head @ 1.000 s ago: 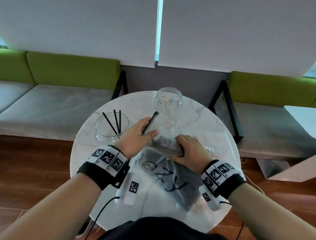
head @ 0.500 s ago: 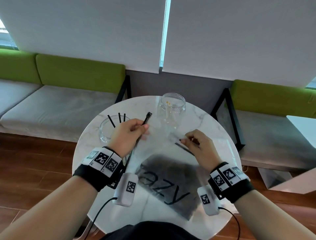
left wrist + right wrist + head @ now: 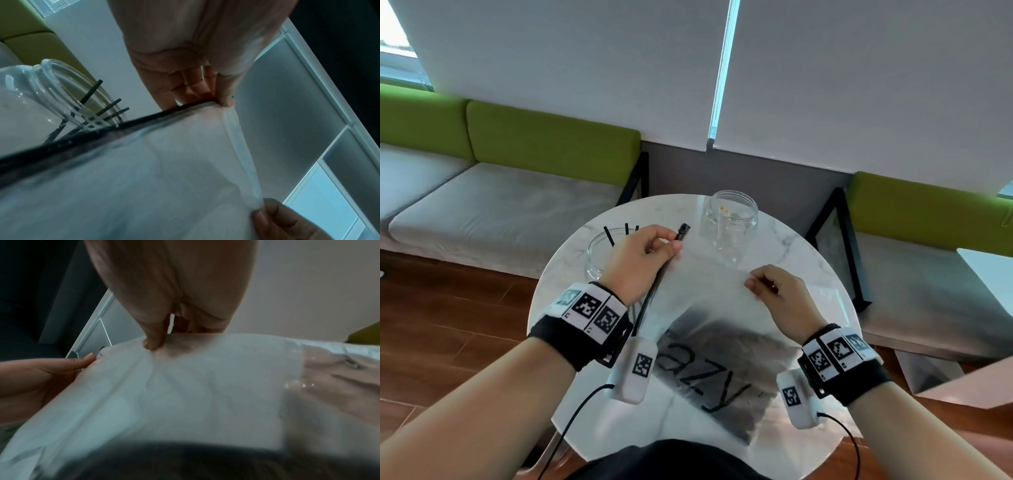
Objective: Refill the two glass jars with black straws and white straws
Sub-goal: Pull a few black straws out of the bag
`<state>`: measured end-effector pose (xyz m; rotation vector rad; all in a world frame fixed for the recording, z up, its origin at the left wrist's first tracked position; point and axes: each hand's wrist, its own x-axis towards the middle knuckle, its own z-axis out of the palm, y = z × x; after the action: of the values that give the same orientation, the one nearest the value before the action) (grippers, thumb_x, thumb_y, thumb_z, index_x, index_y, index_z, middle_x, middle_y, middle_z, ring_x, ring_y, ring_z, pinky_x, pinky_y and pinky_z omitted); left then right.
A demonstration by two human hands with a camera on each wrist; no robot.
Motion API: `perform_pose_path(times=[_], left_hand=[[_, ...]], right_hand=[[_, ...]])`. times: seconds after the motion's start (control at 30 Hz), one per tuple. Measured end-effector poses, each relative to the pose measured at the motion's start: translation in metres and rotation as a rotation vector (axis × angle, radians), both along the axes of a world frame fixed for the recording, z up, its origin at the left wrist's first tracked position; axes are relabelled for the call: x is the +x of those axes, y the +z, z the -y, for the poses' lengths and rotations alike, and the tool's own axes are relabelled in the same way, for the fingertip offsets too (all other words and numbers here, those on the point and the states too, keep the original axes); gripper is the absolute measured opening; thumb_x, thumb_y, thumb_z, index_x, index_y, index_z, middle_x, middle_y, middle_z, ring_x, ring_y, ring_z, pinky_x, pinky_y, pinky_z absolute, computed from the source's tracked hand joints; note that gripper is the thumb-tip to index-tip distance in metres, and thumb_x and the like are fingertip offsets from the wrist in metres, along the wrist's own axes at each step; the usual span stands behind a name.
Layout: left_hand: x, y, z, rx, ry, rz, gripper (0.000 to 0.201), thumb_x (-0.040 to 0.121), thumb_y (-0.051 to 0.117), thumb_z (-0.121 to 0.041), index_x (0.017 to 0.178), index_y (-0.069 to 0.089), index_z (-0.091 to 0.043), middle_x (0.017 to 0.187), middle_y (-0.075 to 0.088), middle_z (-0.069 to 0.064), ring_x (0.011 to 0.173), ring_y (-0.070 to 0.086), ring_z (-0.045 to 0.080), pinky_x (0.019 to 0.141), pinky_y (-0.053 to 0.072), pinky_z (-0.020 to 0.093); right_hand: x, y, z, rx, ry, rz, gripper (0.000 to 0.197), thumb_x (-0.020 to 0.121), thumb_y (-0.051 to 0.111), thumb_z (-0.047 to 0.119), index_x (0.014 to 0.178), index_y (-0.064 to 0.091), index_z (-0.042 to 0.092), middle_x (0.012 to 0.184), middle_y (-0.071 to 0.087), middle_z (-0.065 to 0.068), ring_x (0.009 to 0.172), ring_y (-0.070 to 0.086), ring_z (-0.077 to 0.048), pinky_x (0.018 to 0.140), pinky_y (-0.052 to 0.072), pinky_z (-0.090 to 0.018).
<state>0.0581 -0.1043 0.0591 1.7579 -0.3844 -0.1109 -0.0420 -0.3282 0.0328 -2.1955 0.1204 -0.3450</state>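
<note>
A frosted zip bag (image 3: 715,308) with black lettering is held up over the round marble table (image 3: 811,260). Something dark fills its lower half. My left hand (image 3: 671,245) pinches the bag's top left corner, just below the black zip slider (image 3: 683,229). My right hand (image 3: 753,282) pinches the top edge further right. The left wrist view shows the pinch (image 3: 218,100) on the bag's black-edged rim. The left glass jar (image 3: 599,253) holds three black straws (image 3: 608,234). The right glass jar (image 3: 732,222) holds a few white straws (image 3: 724,219).
Grey benches with green backs (image 3: 551,137) stand behind the table on both sides. A white table corner (image 3: 993,270) is at the right. Below is wooden floor (image 3: 448,308). Cables hang from both wrist units towards my lap.
The right hand let go of the bunched middle of the bag and took its top edge. Both hands raised the bag and stretched its top edge between them.
</note>
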Motion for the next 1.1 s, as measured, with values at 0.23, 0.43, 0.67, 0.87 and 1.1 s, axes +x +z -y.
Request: perform_pose_path(times=[0.23, 0.43, 0.67, 0.87, 1.1], left_hand=[[-0.013, 0.007, 0.011, -0.015, -0.059, 0.053, 0.015, 0.089, 0.062, -0.016, 0.081, 0.061, -0.029, 0.063, 0.058, -0.012, 0.050, 0.046, -0.004, 0.050, 0.039, 0.011], [-0.018, 0.016, 0.013, -0.074, -0.098, 0.055, 0.013, 0.088, 0.063, -0.014, 0.082, 0.062, -0.026, 0.071, 0.058, -0.001, 0.051, 0.046, -0.002, 0.048, 0.039, 0.011], [-0.018, 0.025, 0.012, 0.122, -0.074, 0.242, 0.010, 0.088, 0.061, -0.021, 0.081, 0.060, -0.029, 0.075, 0.064, -0.012, 0.067, 0.055, 0.002, 0.062, 0.040, 0.007], [-0.015, 0.007, 0.004, 0.294, -0.043, 0.315, 0.011, 0.091, 0.056, -0.020, 0.082, 0.055, -0.026, 0.078, 0.057, -0.006, 0.074, 0.052, 0.008, 0.064, 0.036, 0.009], [-0.014, -0.037, -0.052, 0.461, 0.030, 0.190, 0.019, 0.091, 0.057, -0.016, 0.077, 0.053, -0.027, 0.078, 0.057, -0.004, 0.071, 0.052, 0.011, 0.062, 0.034, 0.008]], right_hand=[[0.018, 0.030, -0.035, 0.148, 0.099, 0.059, 0.026, 0.088, 0.067, 0.025, 0.112, 0.060, 0.029, 0.089, 0.062, 0.009, 0.054, 0.039, -0.006, 0.058, 0.040, -0.016], [0.038, 0.047, -0.053, 0.235, 0.124, 0.157, 0.017, 0.085, 0.070, 0.008, 0.084, 0.066, 0.025, 0.076, 0.064, 0.004, 0.071, 0.054, -0.007, 0.071, 0.047, -0.022], [0.035, 0.048, -0.059, 0.231, 0.164, 0.168, 0.021, 0.086, 0.067, 0.003, 0.076, 0.065, 0.022, 0.068, 0.062, 0.005, 0.066, 0.054, -0.008, 0.066, 0.046, -0.021], [0.042, 0.049, -0.054, 0.354, -0.027, 0.240, 0.022, 0.086, 0.060, 0.007, 0.069, 0.056, 0.021, 0.058, 0.047, 0.014, 0.056, 0.040, -0.004, 0.055, 0.034, -0.017], [0.048, 0.043, -0.002, 0.498, -0.321, 0.339, 0.026, 0.090, 0.053, 0.001, 0.071, 0.050, 0.018, 0.049, 0.042, 0.015, 0.048, 0.036, -0.002, 0.049, 0.030, -0.019]])
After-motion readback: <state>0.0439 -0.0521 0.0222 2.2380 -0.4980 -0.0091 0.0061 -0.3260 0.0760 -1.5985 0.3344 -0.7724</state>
